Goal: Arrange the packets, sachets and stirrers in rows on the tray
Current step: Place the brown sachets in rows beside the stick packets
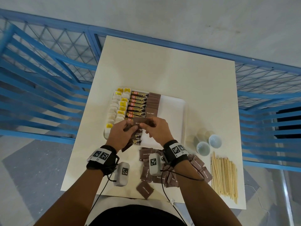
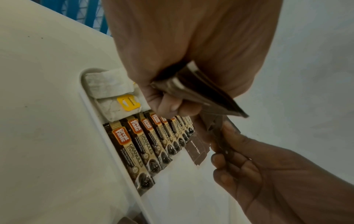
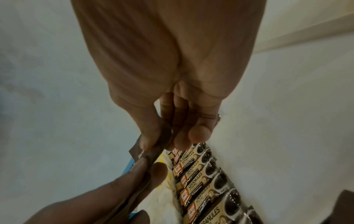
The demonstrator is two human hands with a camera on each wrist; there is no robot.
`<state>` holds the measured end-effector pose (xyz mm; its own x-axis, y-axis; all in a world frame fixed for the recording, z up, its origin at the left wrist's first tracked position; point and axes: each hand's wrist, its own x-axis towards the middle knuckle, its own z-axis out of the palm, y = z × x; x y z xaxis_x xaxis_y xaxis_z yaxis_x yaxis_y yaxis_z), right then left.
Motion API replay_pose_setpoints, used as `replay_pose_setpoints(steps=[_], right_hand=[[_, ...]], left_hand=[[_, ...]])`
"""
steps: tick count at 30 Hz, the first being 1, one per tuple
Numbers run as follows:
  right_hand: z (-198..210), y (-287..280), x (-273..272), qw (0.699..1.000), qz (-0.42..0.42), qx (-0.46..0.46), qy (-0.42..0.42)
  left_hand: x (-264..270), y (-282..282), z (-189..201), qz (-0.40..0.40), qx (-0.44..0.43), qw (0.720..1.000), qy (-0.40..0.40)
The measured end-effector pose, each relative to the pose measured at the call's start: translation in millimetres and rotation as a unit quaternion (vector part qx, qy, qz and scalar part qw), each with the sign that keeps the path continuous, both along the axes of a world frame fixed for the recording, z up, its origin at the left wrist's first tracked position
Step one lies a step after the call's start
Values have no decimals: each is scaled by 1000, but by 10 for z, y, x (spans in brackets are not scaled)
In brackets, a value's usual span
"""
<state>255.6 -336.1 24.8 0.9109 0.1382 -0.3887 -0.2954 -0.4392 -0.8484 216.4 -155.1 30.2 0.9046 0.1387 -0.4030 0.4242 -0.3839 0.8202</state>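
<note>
A white tray (image 1: pixel 172 111) holds rows of tea bags (image 1: pixel 117 108), coffee granule sticks (image 1: pixel 138 103) and brown sugar sachets (image 1: pixel 154 101). Above the tray's near middle, my left hand (image 1: pixel 132 128) grips a small stack of brown sugar sachets (image 2: pixel 201 92). My right hand (image 1: pixel 144 127) meets it and pinches one sachet (image 1: pixel 140 122) between thumb and fingers. More loose brown sachets (image 1: pixel 145 190) lie on the table near me, partly hidden by my right wrist. A pile of wooden stirrers (image 1: pixel 224 175) lies at the near right.
Two small pale cups (image 1: pixel 203 148) stand right of the tray, by the stirrers. The tray's right half is bare. The cream table (image 1: pixel 179 70) stretches beyond the tray. Blue metal racks (image 1: pixel 40 70) flank the table on both sides.
</note>
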Motion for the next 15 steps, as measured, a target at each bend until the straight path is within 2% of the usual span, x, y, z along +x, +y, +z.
replay_pose_setpoints(steps=[2,7,13,15], right_hand=[[-6,-35,-5,1000,17,-14,-5],[-70,17,-36,998,-4,-50,-23],[-112,-39,-57,999,-45,-28,3],[-135,-115,6,996,-89,-32,1]], left_hand=[[13,-5,-4,1,10,1000,2],[32,-41,2,2,19,1000,-1],[44,-15,-48,3,2,1000,23],[22,26,-87,9,13,998,54]])
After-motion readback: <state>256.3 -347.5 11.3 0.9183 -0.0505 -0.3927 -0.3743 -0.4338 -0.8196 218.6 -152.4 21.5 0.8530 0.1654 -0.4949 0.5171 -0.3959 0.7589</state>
